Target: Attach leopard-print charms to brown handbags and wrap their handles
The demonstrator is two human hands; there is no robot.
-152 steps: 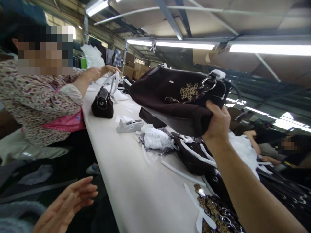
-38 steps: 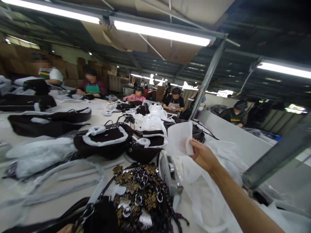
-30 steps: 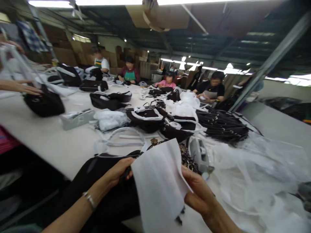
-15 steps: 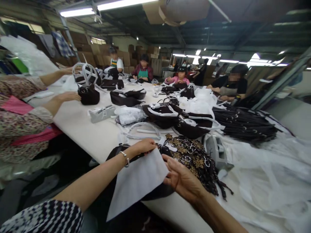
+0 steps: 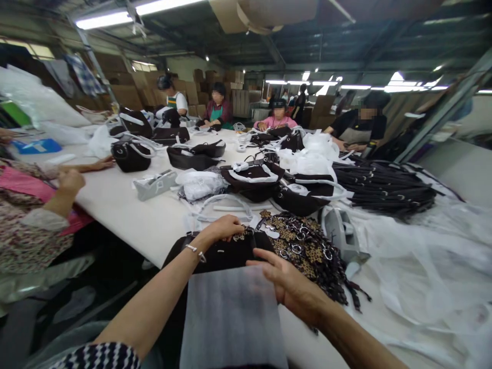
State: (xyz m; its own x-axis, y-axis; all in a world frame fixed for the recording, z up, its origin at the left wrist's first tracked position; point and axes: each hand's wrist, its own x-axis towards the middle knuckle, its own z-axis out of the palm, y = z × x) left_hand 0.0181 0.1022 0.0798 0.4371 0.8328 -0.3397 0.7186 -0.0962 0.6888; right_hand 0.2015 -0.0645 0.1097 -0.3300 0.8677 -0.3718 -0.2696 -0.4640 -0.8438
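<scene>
A black bag (image 5: 219, 256) lies at the near edge of the table, its white-wrapped handle (image 5: 226, 200) standing up behind it. My left hand (image 5: 226, 228) is closed at the bag's top edge, over a small leopard-patterned charm (image 5: 240, 236); what its fingers pinch is hidden. A white sheet (image 5: 232, 318) hangs over the bag's lower front. Fingers apart, my right hand (image 5: 282, 279) is at the sheet's upper right corner and beside the bag's right side. To the right of the bag lies a pile of leopard-patterned charms (image 5: 303, 246) with metal rings and dark straps.
More black bags (image 5: 251, 179) with white wrapping stand beyond on the white table (image 5: 123, 205). A grey tape dispenser (image 5: 340, 230) is right of the charms, near black straps (image 5: 384, 187) and clear plastic (image 5: 423, 271). A co-worker's hand (image 5: 71, 182) is at the left; others sit opposite.
The white sheet has dropped lower and flattened, uncovering the bag's front. My right hand's fingers have opened from the sheet. At the left, the co-worker's hands have come off the small black bag.
</scene>
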